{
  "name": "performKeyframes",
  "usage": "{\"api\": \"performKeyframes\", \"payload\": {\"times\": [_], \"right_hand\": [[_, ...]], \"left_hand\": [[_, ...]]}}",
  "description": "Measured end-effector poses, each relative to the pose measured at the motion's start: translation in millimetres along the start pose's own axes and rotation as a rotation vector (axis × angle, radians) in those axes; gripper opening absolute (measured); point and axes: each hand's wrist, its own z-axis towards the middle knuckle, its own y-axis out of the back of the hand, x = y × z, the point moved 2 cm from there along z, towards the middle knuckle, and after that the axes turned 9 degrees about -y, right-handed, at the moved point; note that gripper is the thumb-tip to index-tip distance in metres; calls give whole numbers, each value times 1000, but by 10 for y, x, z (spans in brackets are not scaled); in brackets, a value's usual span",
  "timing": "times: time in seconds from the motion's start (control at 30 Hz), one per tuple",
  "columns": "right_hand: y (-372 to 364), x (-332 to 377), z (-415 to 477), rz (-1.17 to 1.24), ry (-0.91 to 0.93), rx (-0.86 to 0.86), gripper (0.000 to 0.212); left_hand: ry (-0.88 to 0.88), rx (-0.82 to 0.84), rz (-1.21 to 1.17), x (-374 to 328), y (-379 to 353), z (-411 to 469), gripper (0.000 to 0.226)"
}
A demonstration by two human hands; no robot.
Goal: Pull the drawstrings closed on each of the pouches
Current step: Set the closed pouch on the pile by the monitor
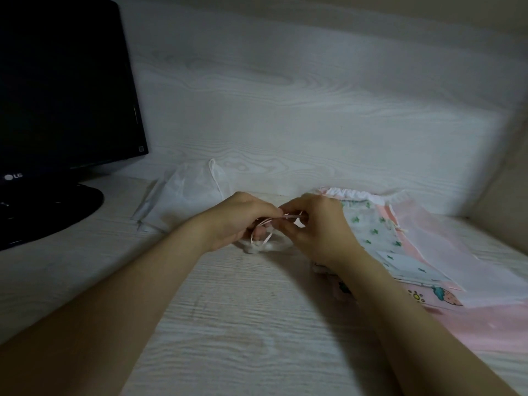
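My left hand (240, 221) and right hand (317, 227) meet mid-desk (228, 310), fingers of both pinching a pink drawstring (267, 238) above a small bunched pouch (257, 249). A white pouch (188, 195) lies behind, beside the monitor (63, 81). My right wrist partly hides the patterned pouch pile (377, 232).

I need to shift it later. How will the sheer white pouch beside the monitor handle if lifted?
The white pouch probably droops, floppy: it lies crumpled and flat. Likely very light, since the fabric looks thin and see-through. It shouldn't roll.
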Motion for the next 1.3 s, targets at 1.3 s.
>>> {"api": "performKeyframes", "payload": {"times": [1.3], "right_hand": [[9,-102,42,202,-317,37,28]], "left_hand": [[-134,-467,-629,-82,192,83,30]]}}
